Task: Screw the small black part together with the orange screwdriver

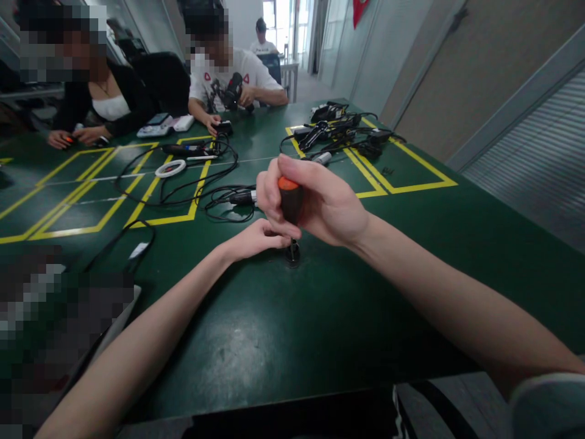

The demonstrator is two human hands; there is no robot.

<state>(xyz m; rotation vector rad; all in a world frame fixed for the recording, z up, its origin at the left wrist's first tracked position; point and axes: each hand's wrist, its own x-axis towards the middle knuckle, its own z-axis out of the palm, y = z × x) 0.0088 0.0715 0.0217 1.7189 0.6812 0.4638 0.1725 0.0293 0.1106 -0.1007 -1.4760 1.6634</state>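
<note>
In the head view, the right hand (325,204) has its grip closed around an orange-topped tool (291,204), held upright apparently so its shaft meets a small dark part (292,257) on the green desk (347,305). The left hand (251,240) reaches beside that part, probably to steady it; whether its fingers pinch it, I cannot tell.

from here i can't see all of the left hand (253,239), its fingers partly behind the right hand (326,204); that grip covers part of the orange-topped handle (290,206); the small dark piece (293,255) below is too tiny to identify; 1 blurred thing (73,329) at far left is unreadable.
</note>
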